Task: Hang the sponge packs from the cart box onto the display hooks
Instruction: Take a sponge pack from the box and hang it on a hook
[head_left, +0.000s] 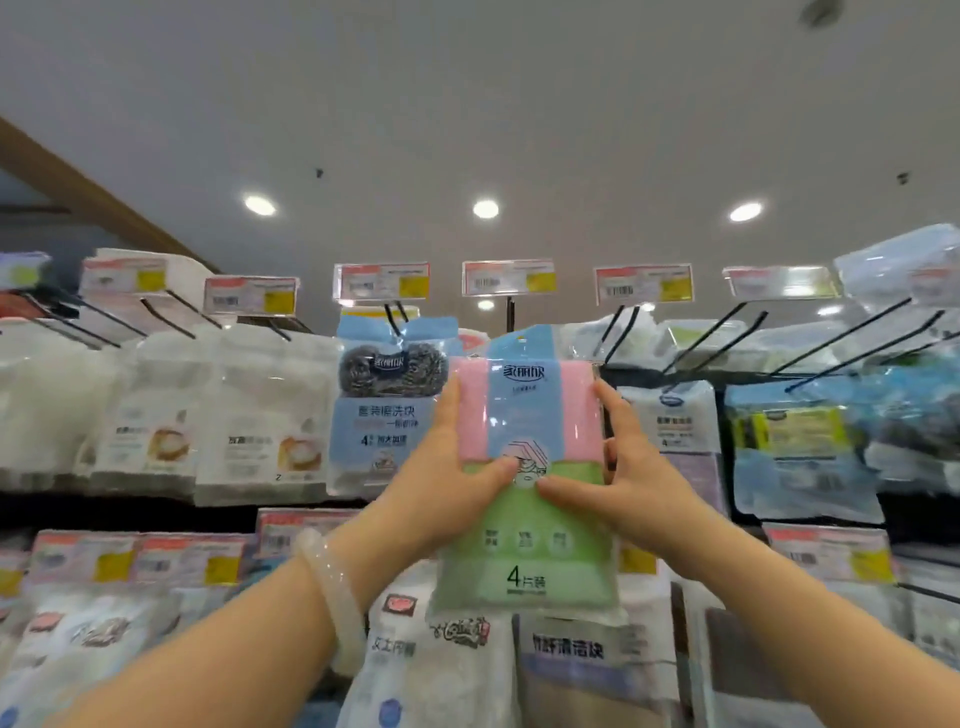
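A pale bangle is worn on the left wrist at the near edge of the view. A sponge pack, pink above and green below with a blue centre strip, is held upright between both raised hands. The left hand is closed on the pack's left edge, thumb pressed across the front. The right hand is clamped on its right edge, thumb meeting the other near the middle. The pack's top tab, with its hanging hole, is seen just below a black display hook under a price tag. Immediately left, a steel-wool pack is hung, its edge close to the held pack. To the right, long bare hooks are seen projecting above blue packs. Beyond, a plain ceiling with round lights is shown.
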